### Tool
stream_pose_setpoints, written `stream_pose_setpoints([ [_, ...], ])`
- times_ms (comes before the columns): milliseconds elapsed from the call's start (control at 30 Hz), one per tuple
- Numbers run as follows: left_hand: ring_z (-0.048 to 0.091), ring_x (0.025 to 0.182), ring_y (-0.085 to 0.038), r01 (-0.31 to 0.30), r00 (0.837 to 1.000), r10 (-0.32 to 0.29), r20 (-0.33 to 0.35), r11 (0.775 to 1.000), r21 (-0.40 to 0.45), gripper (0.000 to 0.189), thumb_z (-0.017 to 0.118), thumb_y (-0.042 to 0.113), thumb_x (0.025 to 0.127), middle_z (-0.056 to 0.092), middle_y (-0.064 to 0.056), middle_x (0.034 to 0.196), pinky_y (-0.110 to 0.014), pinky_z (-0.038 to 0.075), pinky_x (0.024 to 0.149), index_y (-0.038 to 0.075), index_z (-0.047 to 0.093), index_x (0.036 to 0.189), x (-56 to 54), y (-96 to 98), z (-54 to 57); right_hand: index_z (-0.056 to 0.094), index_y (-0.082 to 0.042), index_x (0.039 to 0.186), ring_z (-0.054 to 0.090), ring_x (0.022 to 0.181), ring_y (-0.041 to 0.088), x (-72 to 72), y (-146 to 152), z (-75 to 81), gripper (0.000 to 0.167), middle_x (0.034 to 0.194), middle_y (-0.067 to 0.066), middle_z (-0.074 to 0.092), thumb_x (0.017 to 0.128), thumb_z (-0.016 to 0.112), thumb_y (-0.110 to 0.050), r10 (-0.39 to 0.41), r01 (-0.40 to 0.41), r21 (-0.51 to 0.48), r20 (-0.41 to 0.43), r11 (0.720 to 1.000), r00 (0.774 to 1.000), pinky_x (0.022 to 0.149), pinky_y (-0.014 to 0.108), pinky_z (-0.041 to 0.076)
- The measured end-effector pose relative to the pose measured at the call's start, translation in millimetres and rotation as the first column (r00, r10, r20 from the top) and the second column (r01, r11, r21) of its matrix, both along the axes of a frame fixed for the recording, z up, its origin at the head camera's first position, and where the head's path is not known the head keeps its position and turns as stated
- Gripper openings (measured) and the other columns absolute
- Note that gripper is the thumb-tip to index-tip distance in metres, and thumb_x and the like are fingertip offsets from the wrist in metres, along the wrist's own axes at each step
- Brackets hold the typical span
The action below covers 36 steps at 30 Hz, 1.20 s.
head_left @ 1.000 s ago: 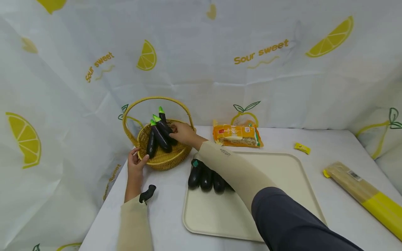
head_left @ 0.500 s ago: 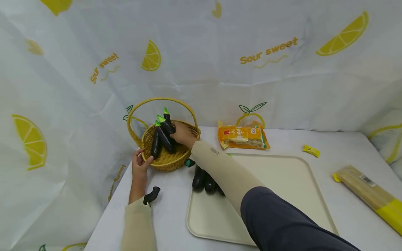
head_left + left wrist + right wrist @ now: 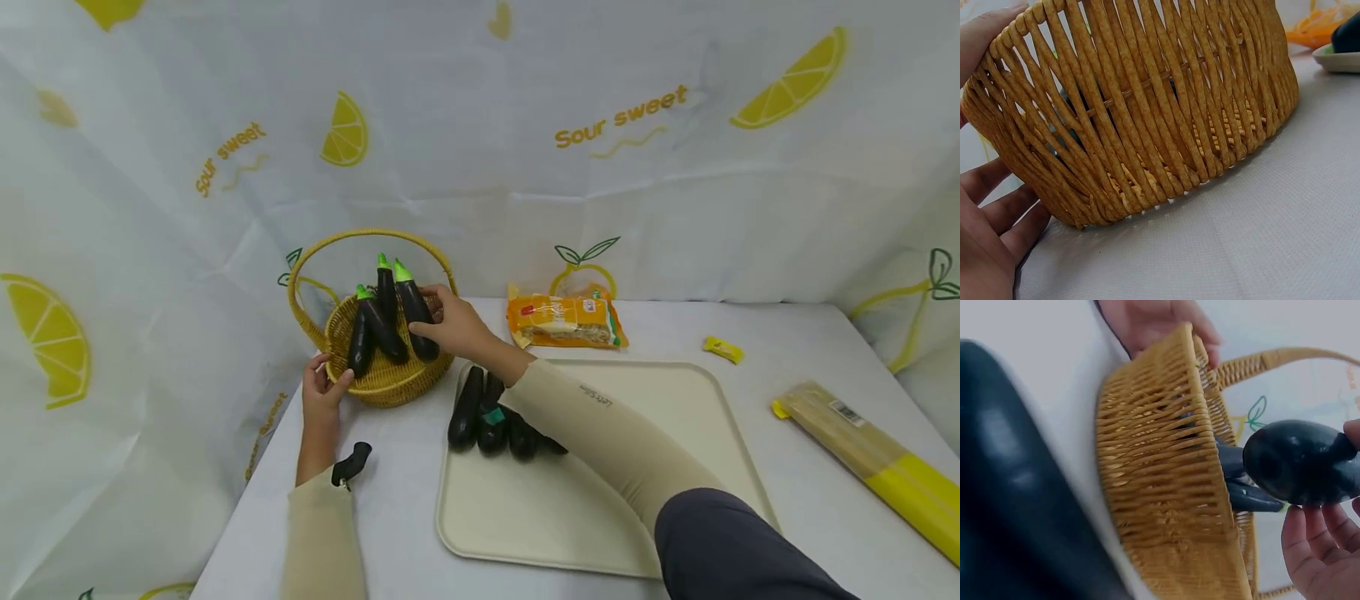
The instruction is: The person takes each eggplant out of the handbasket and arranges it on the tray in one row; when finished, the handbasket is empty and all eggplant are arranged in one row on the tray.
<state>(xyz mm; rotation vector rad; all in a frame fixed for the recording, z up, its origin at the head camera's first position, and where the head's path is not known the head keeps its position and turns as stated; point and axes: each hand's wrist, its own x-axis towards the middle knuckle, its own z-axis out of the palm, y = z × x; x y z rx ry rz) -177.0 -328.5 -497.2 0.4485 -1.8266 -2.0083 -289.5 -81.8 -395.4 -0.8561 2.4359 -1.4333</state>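
Observation:
My right hand (image 3: 465, 329) grips a dark purple eggplant (image 3: 418, 312) with a bright green stem end, upright at the right side of a wicker basket (image 3: 397, 390). From the right wrist, the rounded end of this eggplant (image 3: 1300, 459) shows above the basket's rim, with fingers (image 3: 1319, 534) around it. Several more eggplants (image 3: 386, 332) lean inside the basket, green ends up. My left hand (image 3: 321, 408) holds the basket's front left side. In the left wrist view its thumb lies over the rim and the fingers (image 3: 1022, 228) rest against the woven wall (image 3: 1147, 112).
A beige tray (image 3: 540, 517) bears several eggplants (image 3: 467, 412) at its upper left, partly under my right forearm. Behind it lies an orange food packet (image 3: 567, 321). To the right are a small yellow packet (image 3: 723, 349) and a long yellow noodle packet (image 3: 862, 467).
My right hand has drawn one eggplant up and to the right, apart from the others in the basket. My left hand stays on the basket.

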Motion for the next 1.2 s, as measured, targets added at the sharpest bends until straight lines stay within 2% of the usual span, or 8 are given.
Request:
stream_pose_setpoints([
  [133, 0.042, 0.127, -0.018, -0.015, 1.0, 0.015, -0.002, 1.0, -0.01, 0.055, 0.068, 0.013, 0.092, 0.037, -0.01, 0.149, -0.025, 0.037, 0.1, 0.017, 0.036, 0.137, -1.0, -0.8, -4.1, 0.039, -0.017, 0.143, 0.055, 0.102, 0.016, 15.4, 34, -2.6, 0.064, 0.119, 0.003, 0.053, 0.091, 0.069, -0.038, -0.023, 0.024, -0.02, 0.034, 1.0, 0.999, 0.083, 0.036, 0.049],
  [300, 0.043, 0.125, -0.018, -0.036, 0.999, 0.036, -0.004, 0.999, -0.025, 0.054, 0.069, 0.016, 0.092, 0.039, -0.01, 0.148, -0.027, 0.036, 0.102, 0.02, 0.037, 0.135, -1.0, -0.9, -9.6, 0.042, -0.019, 0.14, 0.055, 0.1, 0.019, 27.3, 77, -15.9, 0.061, 0.116, 0.003, 0.054, 0.089, 0.07, -0.037, -0.085, 0.088, -0.036, 0.08, 0.995, 0.993, 0.079, 0.035, 0.05],
  [500, 0.043, 0.124, -0.017, -0.033, 0.999, 0.033, -0.007, 0.999, -0.028, 0.054, 0.069, 0.016, 0.092, 0.039, -0.009, 0.148, -0.026, 0.036, 0.101, 0.02, 0.036, 0.136, 0.8, 0.0, -8.5, 0.039, -0.018, 0.142, 0.052, 0.102, 0.026, 36.3, 130, -25.9, 0.064, 0.121, 0.007, 0.052, 0.09, 0.069, -0.038, -0.181, 0.194, -0.064, 0.168, 0.979, 0.969, 0.08, 0.038, 0.049],
  [800, 0.044, 0.121, -0.016, -0.017, 0.999, 0.016, -0.035, 0.999, -0.031, 0.054, 0.067, 0.015, 0.093, 0.039, -0.01, 0.146, -0.02, 0.039, 0.095, 0.016, 0.036, 0.137, 1.3, 1.7, -5.1, 0.036, -0.01, 0.145, 0.055, 0.103, 0.03, 49.6, 201, -44.9, 0.068, 0.123, 0.016, 0.05, 0.092, 0.067, -0.037, -0.303, 0.32, -0.055, 0.202, 0.946, 0.931, 0.079, 0.037, 0.05],
  [933, 0.046, 0.112, -0.014, -0.014, 0.998, 0.015, -0.061, 1.0, 0.01, 0.053, 0.066, 0.01, 0.093, 0.041, -0.01, 0.142, -0.019, 0.041, 0.088, 0.014, 0.035, 0.136, 1.7, 2.8, -3.1, 0.036, -0.008, 0.145, 0.054, 0.099, 0.029, 59.4, 220, -59.1, 0.068, 0.121, 0.018, 0.049, 0.092, 0.068, -0.036, -0.318, 0.339, -0.043, 0.251, 0.94, 0.914, 0.075, 0.035, 0.05],
  [1100, 0.046, 0.107, -0.013, -0.011, 0.998, 0.013, -0.059, 0.999, 0.03, 0.051, 0.066, 0.006, 0.093, 0.04, -0.015, 0.143, -0.018, 0.041, 0.085, 0.013, 0.036, 0.134, 6.2, 10.0, 9.5, 0.039, -0.003, 0.142, 0.055, 0.094, 0.026, 71.0, 229, -75.4, 0.065, 0.115, 0.017, 0.05, 0.092, 0.068, -0.033, -0.316, 0.333, 0.0, 0.321, 0.943, 0.893, 0.069, 0.033, 0.05],
  [1200, 0.046, 0.108, -0.013, -0.007, 0.999, 0.008, -0.049, 1.0, 0.019, 0.05, 0.065, 0.006, 0.093, 0.039, -0.017, 0.143, -0.018, 0.041, 0.087, 0.013, 0.036, 0.134, 8.7, 13.6, 15.6, 0.042, -0.001, 0.14, 0.056, 0.093, 0.025, 75.7, 229, -81.8, 0.064, 0.111, 0.015, 0.052, 0.092, 0.068, -0.033, -0.314, 0.313, 0.055, 0.312, 0.948, 0.896, 0.067, 0.033, 0.05],
])
